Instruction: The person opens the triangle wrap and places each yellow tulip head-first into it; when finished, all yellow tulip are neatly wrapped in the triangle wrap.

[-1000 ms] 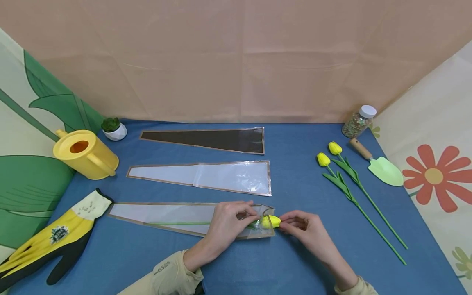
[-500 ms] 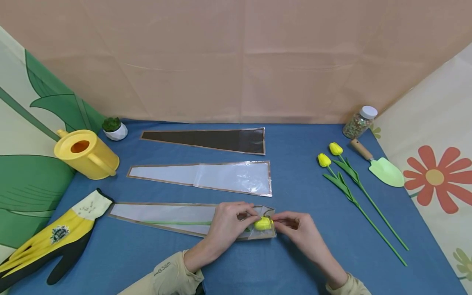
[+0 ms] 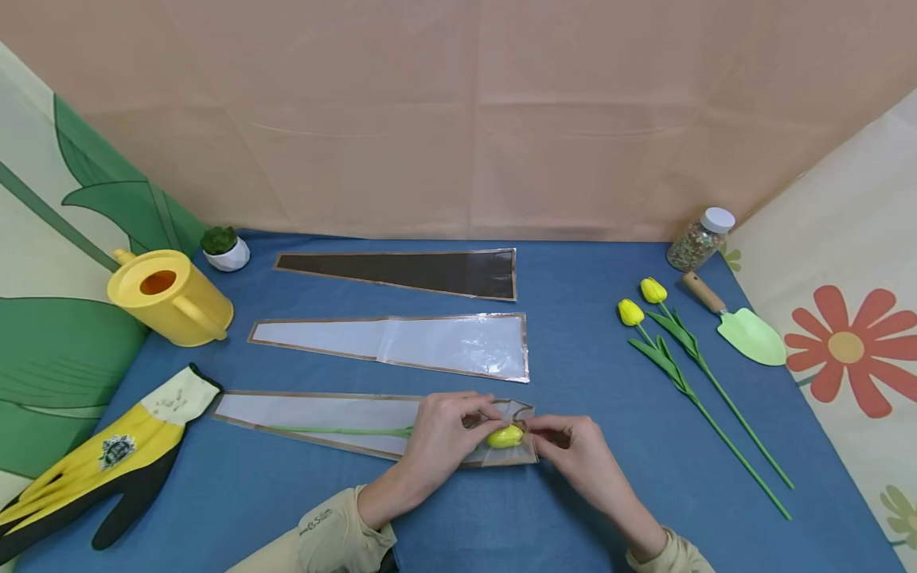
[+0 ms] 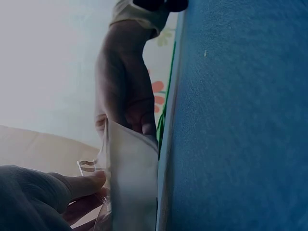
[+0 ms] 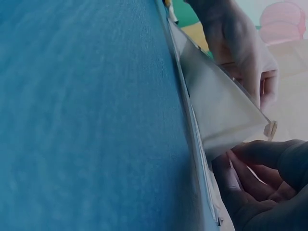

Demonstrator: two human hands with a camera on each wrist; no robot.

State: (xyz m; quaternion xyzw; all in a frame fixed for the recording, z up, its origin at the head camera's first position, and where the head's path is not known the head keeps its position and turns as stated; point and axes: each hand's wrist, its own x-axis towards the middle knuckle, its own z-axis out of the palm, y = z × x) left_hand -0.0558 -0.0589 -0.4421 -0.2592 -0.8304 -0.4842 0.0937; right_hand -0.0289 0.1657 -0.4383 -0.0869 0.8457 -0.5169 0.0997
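Note:
A yellow tulip (image 3: 505,436) lies inside the nearest flower sleeve (image 3: 301,410), its green stem running left under the clear film. My left hand (image 3: 444,434) pinches the sleeve's upper film near the wide mouth and covers part of the tulip. At that mouth my right hand (image 3: 573,450) has its fingertips together on the tip of the bloom; the exact contact is partly hidden by the film edge. In the left wrist view the sleeve's pale side (image 4: 132,178) stands raised between both hands. The right wrist view shows the right fingers (image 5: 240,166) at the sleeve's opening.
Behind lie a white sleeve (image 3: 451,342) and a black sleeve (image 3: 430,270). Two tulips (image 3: 673,362), a trowel (image 3: 751,334) and a jar (image 3: 695,245) are right. A watering can (image 3: 179,306), potted succulent (image 3: 227,253) and garden glove (image 3: 122,454) are left.
My right hand has moved left, and the tulip has slid left with it, from sticking out of the mouth to lying within the sleeve. My left hand has stayed in place.

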